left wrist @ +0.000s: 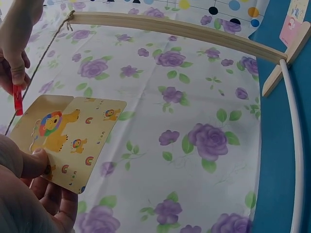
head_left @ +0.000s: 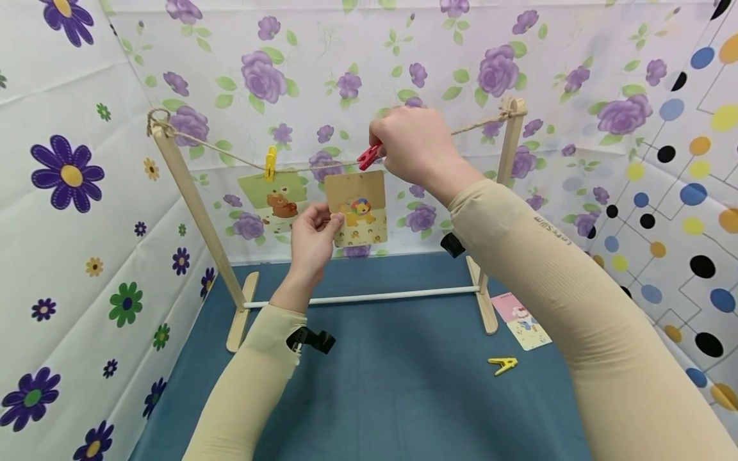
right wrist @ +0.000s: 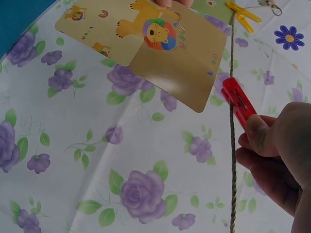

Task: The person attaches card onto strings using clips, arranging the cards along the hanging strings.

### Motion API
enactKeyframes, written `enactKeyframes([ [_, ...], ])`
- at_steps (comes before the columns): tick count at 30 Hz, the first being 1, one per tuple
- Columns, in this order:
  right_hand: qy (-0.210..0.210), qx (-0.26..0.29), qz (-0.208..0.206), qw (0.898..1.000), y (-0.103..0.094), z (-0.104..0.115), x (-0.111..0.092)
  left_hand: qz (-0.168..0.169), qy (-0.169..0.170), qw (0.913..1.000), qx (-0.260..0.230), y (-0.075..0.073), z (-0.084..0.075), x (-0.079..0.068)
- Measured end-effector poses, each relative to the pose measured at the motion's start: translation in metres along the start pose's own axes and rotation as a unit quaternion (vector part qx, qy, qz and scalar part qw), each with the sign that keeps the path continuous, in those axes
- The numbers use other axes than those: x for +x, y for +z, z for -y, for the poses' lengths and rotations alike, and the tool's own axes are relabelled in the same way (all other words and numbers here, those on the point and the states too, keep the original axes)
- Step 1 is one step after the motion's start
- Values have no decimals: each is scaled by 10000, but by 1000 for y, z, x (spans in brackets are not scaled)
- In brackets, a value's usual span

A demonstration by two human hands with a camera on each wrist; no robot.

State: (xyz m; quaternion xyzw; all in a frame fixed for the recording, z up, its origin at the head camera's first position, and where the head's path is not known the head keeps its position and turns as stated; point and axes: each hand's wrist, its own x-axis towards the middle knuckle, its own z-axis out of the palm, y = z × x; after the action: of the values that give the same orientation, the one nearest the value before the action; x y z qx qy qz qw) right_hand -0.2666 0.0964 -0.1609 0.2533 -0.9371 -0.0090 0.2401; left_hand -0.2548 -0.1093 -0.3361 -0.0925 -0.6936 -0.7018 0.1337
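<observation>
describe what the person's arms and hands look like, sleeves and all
Both arms wear long, pale beige sleeves; the right sleeve carries dark lettering. A small black device shows near each wrist. The hands wear no gloves.

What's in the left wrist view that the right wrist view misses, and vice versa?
Left wrist only: the white rod, the pink card at the top right corner, and the wooden post near it.
Right wrist only: the yellow clothespin on the rope and part of the green card.
Both: the rope, the lion card, the red clothespin in the right hand, and at least fingertips of the left hand.
</observation>
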Motion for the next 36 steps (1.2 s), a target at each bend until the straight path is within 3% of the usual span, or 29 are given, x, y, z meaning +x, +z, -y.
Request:
enactKeyframes([
  [18, -106, -264, 359, 9989, 7, 0, 2, 72, -28, 10000, 56, 4, 7, -2],
  [26, -284, -242, 264, 9990, 11, 1, 2, 76, -67, 9998, 141, 6, 12, -3],
  [36, -371, -352, 441, 9977, 11, 3, 3, 95, -95, 9999, 107, 7, 14, -4],
])
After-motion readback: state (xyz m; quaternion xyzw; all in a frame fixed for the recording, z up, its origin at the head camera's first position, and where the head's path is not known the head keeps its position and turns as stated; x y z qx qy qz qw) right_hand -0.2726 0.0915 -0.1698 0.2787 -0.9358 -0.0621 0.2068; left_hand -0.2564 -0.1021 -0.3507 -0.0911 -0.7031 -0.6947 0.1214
